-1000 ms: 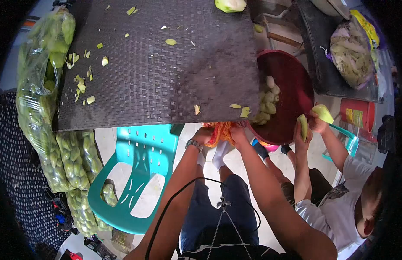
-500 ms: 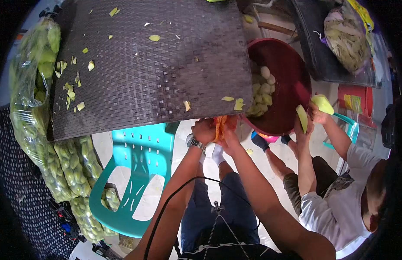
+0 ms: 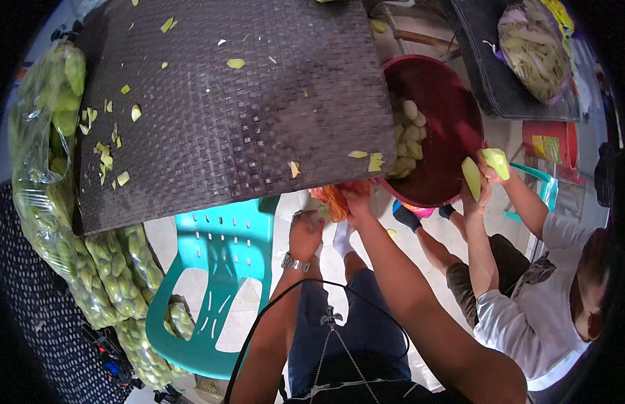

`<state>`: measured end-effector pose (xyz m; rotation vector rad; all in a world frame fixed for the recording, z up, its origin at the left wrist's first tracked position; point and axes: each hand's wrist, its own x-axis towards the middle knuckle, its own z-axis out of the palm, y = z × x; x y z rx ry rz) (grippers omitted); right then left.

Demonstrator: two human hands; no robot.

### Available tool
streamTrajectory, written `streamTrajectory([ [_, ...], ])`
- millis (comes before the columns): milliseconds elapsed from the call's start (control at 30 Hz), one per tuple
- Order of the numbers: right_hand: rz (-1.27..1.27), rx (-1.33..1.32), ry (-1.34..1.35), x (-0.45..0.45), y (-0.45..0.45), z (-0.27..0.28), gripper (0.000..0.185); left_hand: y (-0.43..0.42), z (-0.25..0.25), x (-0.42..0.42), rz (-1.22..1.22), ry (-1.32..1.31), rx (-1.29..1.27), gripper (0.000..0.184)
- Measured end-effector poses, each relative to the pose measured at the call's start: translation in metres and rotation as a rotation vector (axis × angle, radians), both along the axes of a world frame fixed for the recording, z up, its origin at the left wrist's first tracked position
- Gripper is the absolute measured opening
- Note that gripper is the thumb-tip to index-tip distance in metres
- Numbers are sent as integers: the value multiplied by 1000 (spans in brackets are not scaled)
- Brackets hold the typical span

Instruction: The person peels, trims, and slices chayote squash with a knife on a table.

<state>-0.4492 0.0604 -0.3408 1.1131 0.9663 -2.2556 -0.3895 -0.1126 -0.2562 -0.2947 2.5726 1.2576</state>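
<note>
With your right hand point(image 3: 356, 203) in a closed grip on the orange netting point(image 3: 334, 203) at the desk point(image 3: 211, 135) edge and your left hand's point(image 3: 305, 234) grip indeterminable, pale produce point(image 3: 412, 135) is already in the tub point(image 3: 454, 108), scraps point(image 3: 105, 158) uncollected.

It's 1 bright orange-red bundle of soft, net-looking material point(image 3: 335, 204), all crumpled and bunched up, with a lumpy end sagging down. It's gripped in the right hand point(image 3: 356, 203), right by the tabletop's near edge point(image 3: 258, 193), and partly hidden, so can't make out its full shape.
</note>
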Motion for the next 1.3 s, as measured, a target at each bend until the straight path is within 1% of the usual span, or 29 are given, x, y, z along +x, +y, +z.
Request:
streamTrajectory([
  [33,-14,-8,13,4,1,-13,38,-4,2,7,3,16,10,35],
  [67,-28,-15,26,8,3,-25,38,-7,4,16,58,-113,13,32],
  [167,27,238,68,0,-4,-2,36,-16,-11,42,37,-145,-39,31],
  [200,76,326,50,-1,-7,0,36,-18,-11,48,55,-125,-30,30],
  [267,176,502,10,-3,-11,3,38,-24,-13,58,73,-199,35,34],
  [300,274,693,79,-2,-11,-5,39,-27,-12,63,84,-238,67,36],
  [333,371,882,149,-1,-11,-14,40,-30,-13,68,88,-317,72,32],
  [400,533,1163,116,-6,-13,-28,40,-36,-7,87,83,-438,95,29],
  [433,589,1237,92,-10,-13,-30,40,-37,4,85,82,-497,107,28],
  [467,632,1271,64,-14,-14,-32,40,-38,18,86,34,-564,67,30],
  [500,653,1275,40,-20,-17,-35,40,-41,14,92,2,-569,71,30],
  [567,689,1286,8,-33,-22,-37,40,-52,-6,130,-60,-578,75,31],
  [600,705,1288,-4,-43,-25,-41,40,-58,-25,155,23,-541,300,31],
  [700,726,1289,-29,-64,-34,-57,40,-82,-52,210,-332,-200,89,24],
  [767,727,1286,-38,-73,-35,-76,41,-76,4,171,-148,-651,52,22],
  [800,727,1284,-45,-76,-35,-78,41,-91,-72,245,28,-563,289,22],
  [833,721,1278,-47,-76,-34,-81,41,-96,-66,248,75,-618,282,22],
  [900,683,1267,-53,-75,-31,-79,42,-92,-35,223,156,-733,288,22],
  [967,629,1258,-50,-74,-28,-67,43,-86,-25,221,146,-696,272,21],
  [1033,570,1233,-51,-69,-27,-48,44,-86,-34,240,53,-511,214,22],
  [1067,540,1221,-55,-64,-26,-36,44,-84,-40,250,113,-508,295,15],
  [1133,489,1196,-62,-54,-23,-10,45,-82,-37,257,107,-361,325,13],
  [1233,458,1154,-77,-33,-16,36,47,-88,-24,258,154,-322,378,17],
  [1267,454,1139,-86,-23,-13,52,47,-96,-8,253,148,-331,353,16],
  [1300,473,1135,-76,-15,-11,66,48,-107,22,239,231,-468,329,16],
])
